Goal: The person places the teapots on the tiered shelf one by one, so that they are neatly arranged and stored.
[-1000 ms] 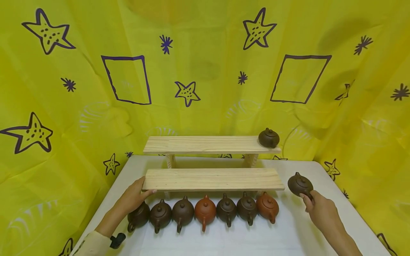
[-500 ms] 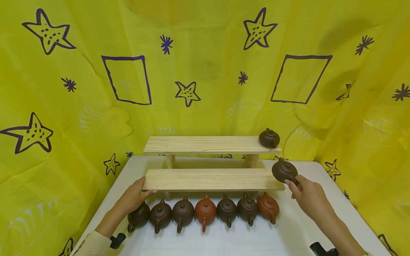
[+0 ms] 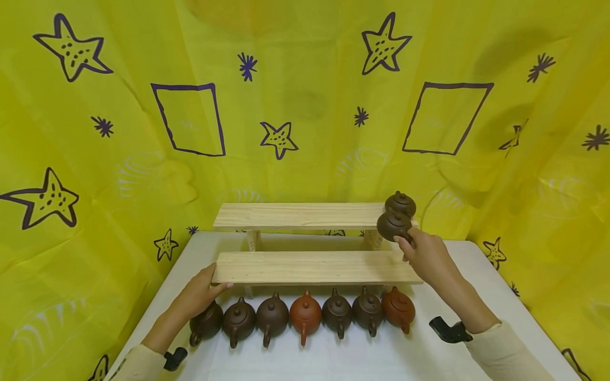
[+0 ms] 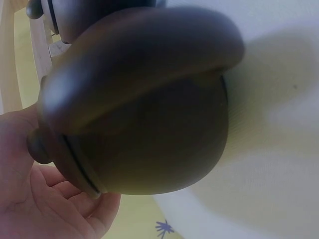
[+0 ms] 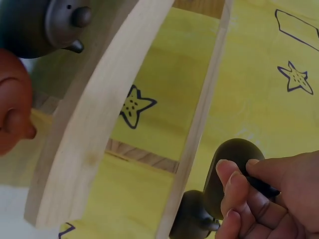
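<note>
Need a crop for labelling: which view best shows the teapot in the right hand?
Head view: the teapot shows its lid and most of its body, held by the right hand. Right wrist: fingers partly cover it. Left wrist: not visible.

Yellow star-printed cloth (image 3: 314, 174) hangs behind; a white table (image 3: 352, 360) stands below.

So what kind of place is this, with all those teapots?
Probably a small curtained-off display booth indoors. A yellow star-patterned curtain hangs around a white-covered table, which holds wooden shelves and a row of clay teapots.
</note>
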The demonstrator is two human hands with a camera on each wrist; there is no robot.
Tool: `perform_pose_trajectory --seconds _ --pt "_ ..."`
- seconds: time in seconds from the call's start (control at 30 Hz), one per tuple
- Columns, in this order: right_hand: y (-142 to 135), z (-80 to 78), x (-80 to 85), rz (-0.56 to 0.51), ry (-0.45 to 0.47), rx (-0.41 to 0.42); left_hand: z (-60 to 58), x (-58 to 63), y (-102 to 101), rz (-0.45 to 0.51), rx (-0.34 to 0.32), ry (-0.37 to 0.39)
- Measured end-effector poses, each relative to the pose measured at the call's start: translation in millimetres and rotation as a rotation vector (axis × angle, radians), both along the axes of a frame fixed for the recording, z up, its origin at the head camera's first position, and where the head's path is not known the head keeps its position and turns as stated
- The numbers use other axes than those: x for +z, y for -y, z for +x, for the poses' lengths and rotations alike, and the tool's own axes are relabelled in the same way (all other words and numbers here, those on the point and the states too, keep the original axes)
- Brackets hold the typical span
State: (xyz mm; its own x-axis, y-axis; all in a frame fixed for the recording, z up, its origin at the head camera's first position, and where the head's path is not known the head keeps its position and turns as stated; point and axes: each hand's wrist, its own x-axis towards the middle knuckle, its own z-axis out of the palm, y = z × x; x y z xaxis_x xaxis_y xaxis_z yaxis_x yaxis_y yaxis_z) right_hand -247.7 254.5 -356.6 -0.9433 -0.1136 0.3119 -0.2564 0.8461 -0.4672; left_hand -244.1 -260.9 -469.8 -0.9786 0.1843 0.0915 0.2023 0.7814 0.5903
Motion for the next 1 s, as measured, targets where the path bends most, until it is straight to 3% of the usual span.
perform_pose_trajectory --seconds 0.4,0.63,1.0 --pt "27 -41.1 2.1 -0.016 -0.005 0.028 -0.7 -0.4 0 0.022 -0.006 0.012" --pt "33 -55.5 1.3 -0.012 -0.041 0.024 0.0 1.7 -1 0.018 -0.004 0.011" --pt "35 -70.2 0.8 0.002 -0.014 0.016 -0.9 -1.2 1 0.023 -0.004 0.006"
